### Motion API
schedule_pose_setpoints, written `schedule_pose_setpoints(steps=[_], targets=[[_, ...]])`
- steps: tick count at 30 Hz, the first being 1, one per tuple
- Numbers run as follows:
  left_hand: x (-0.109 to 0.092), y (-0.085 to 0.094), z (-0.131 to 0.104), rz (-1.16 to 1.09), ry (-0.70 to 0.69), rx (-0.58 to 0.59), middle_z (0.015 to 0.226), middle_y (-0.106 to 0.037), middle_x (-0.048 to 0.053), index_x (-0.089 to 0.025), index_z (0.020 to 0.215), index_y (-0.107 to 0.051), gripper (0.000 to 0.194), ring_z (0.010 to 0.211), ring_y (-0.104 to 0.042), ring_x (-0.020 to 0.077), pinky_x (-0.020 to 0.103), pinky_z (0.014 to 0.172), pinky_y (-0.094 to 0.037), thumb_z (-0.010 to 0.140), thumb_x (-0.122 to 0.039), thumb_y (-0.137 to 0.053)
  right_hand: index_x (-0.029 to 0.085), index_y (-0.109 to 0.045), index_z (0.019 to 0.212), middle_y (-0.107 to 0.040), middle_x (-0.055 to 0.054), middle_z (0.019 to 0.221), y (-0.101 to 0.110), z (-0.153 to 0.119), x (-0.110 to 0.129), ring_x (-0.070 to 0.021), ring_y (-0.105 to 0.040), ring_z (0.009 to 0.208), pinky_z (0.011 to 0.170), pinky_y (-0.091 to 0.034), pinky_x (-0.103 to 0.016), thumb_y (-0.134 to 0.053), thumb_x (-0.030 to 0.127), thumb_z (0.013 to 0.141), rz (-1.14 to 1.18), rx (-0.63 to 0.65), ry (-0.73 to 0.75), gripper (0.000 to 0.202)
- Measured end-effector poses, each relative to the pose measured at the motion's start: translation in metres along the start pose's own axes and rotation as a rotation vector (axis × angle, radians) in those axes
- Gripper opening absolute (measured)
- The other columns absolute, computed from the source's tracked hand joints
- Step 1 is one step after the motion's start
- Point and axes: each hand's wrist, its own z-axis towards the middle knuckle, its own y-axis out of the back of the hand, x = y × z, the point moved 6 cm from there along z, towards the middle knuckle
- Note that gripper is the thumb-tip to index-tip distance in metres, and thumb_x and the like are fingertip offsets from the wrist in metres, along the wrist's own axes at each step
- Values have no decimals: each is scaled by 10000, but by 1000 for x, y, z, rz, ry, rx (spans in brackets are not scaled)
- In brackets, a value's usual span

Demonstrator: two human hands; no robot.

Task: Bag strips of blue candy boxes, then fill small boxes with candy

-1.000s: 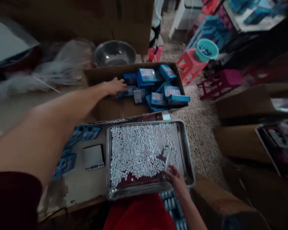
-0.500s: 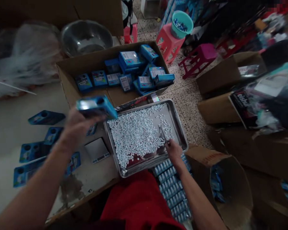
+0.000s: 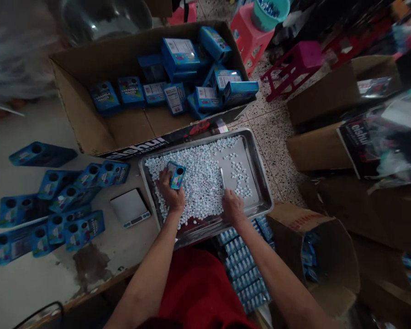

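My left hand [image 3: 171, 192] is above the left half of the metal tray [image 3: 259, 173]. Its fingers are curled around a small blue box [image 3: 179, 178] with a dark round hole, so they are pinching it. I can't tell if the box touches the small pale pieces [image 3: 203, 192] below it. Those pieces fill most of the tray, with just a few spread about at its right end.

My right hand [image 3: 233, 205] is over the right part of the tray, by its near edge. The fingers there are pressed together on the end of a thin pale tool [image 3: 222, 177], which points to the tray's far side.

On the desk [image 3: 133, 256], a flat scale [image 3: 130, 208] sits just left of the tray. Past the scale, farther left of the tray, lie more blue boxes with round holes [image 3: 84, 230]. Right behind the tray is a big carton [image 3: 123, 130] with lots of blue boxes [image 3: 180, 55] in it. Well behind the tray, off to the right, stands a dark pink stool [image 3: 306, 55].
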Motion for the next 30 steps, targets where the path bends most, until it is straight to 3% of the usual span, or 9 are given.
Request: schedule_pose_setpoints(steps=[5, 9, 11, 14, 16, 20, 23, 26, 30], targets=[[-18, -29, -8, -114, 44, -50, 1476, -497, 166, -202, 1413, -451, 518, 1415, -468, 274, 467, 1228, -337, 942, -367, -590, 193, -643, 1020, -715, -93, 990, -14, 0, 36, -195, -616, 824, 645, -307, -284, -455, 176, 965, 206, -42, -3, 196], [-39, -55, -14, -268, 95, 44, 1405, -543, 155, -197, 1371, -470, 522, 1349, -528, 272, 426, 1182, -400, 928, -430, -617, 198, -665, 874, -697, -53, 843, -23, 3, 57, -189, -592, 784, 660, -328, -265, -530, 215, 887, 551, -83, 17, 137], [-45, -58, -12, -336, 173, 87, 1371, -578, 132, -211, 1364, -466, 491, 1278, -587, 250, 389, 1125, -460, 946, -434, -596, 195, -673, 841, -666, -20, 739, -26, 3, 60, -173, -572, 716, 657, -353, -255, -558, 203, 830, 780, -84, -2, 116], [-46, -46, 2, -450, 271, 115, 1244, -656, 82, -219, 1314, -501, 419, 1129, -663, 212, 341, 1033, -524, 956, -414, -598, 195, -687, 828, -638, 11, 659, -23, -5, 56, -158, -557, 651, 640, -393, -246, -552, 203, 799, 958, -64, -1, 139], [-46, -31, 18, -487, 248, 161, 1190, -682, 56, -221, 1260, -550, 404, 1097, -675, 209, 337, 1024, -530, 907, -374, -674, 197, -700, 845, -652, 13, 670, -13, -15, 49, -159, -572, 650, 630, -420, -244, -552, 229, 802, 1023, -45, 22, 157], [-44, -6, 51, -419, 51, 269, 1267, -674, 58, -222, 1199, -628, 410, 1235, -625, 244, 386, 1127, -466, 814, -269, -762, 192, -732, 892, -686, 5, 731, 21, -37, 38, -162, -612, 692, 645, -471, -245, -588, 255, 785, 1224, 44, 101, 190], [-41, -1, 66, -393, -60, 339, 1292, -674, 70, -226, 1164, -650, 368, 1303, -591, 259, 444, 1186, -411, 807, -206, -738, 190, -743, 889, -686, 9, 734, 55, -43, 39, -149, -617, 688, 644, -482, -235, -607, 247, 774, 1235, 126, 163, 187], [-41, 1, 71, -369, -133, 403, 1355, -653, 67, -248, 1160, -653, 383, 1384, -532, 269, 505, 1220, -363, 802, -113, -673, 184, -723, 832, -640, 25, 652, 83, -39, 45, -133, -598, 622, 590, -469, -223, -618, 256, 745, 1206, 196, 181, 155], [-45, 10, 68, -307, -279, 453, 1377, -642, 59, -258, 1151, -644, 479, 1452, -459, 277, 560, 1239, -325, 752, -6, -563, 166, -705, 786, -630, 27, 599, 100, -27, 53, -126, -589, 543, 506, -454, -217, -644, 271, 677, 1158, 355, 141, 164]])
